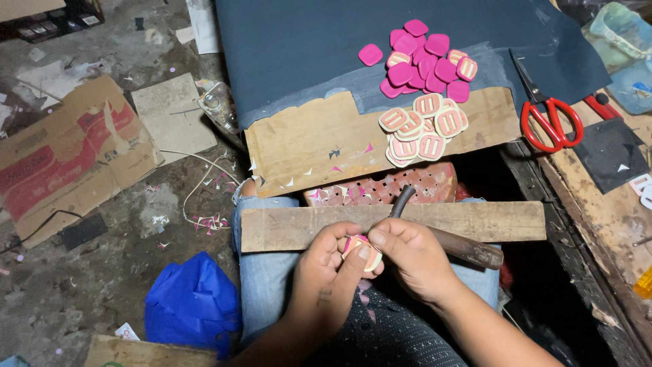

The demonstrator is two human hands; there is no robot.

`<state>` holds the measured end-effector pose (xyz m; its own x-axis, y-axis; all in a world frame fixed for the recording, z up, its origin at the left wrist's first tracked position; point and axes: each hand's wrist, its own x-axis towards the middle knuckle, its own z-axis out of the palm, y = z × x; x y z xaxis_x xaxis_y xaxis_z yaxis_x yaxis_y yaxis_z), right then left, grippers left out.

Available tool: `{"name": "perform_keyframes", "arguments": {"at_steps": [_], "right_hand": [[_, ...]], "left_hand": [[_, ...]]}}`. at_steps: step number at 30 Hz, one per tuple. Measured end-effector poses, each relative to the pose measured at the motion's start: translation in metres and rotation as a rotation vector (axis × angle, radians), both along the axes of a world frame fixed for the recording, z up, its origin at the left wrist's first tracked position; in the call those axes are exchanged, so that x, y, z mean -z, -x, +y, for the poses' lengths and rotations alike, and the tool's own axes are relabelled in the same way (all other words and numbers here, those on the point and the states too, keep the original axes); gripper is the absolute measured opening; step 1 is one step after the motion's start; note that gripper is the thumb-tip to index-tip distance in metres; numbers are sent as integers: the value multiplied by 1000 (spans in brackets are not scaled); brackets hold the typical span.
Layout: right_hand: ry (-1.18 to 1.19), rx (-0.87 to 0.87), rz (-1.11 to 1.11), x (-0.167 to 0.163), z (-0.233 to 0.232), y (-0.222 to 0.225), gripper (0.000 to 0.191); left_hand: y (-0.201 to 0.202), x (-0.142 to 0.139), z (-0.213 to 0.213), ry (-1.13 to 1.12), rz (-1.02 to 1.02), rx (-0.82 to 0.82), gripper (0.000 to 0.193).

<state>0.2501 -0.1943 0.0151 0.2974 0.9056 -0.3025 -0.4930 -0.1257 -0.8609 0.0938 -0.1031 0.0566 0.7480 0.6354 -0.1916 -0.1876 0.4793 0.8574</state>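
A person's left hand [324, 268] pinches a small pink-and-cream square piece [362, 250] between thumb and fingers, just above a wooden plank [305, 228] laid across the lap. The right hand [413, 255] is closed around a wooden-handled tool [468, 249] whose dark curved blade rises beside the piece — both hands meet at it. On the counter ahead, a heap of cream-faced pieces [422, 129] sits on a wooden board [305, 146], with plain pink pieces [422, 58] beyond on dark sheet. Red-handled scissors [547, 112] lie to the right. On the floor — a flattened brown carton with red printed panels [64, 156] and a blue bag [190, 302].
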Motion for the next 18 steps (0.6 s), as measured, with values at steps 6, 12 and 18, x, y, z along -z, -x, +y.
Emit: {"name": "perform_keyframes", "arguments": {"at_steps": [6, 12, 18], "right_hand": [[-55, -64, 136, -17, 2, -4, 27], [-6, -58, -168, -27, 5, 2, 30], [-58, -49, 0, -17, -1, -5, 26]], "left_hand": [[7, -9, 6, -7, 93, 86, 27], [1, -10, 10, 8, 221, -14, 33], [2, -1, 14, 5, 140, 22, 31]]}}
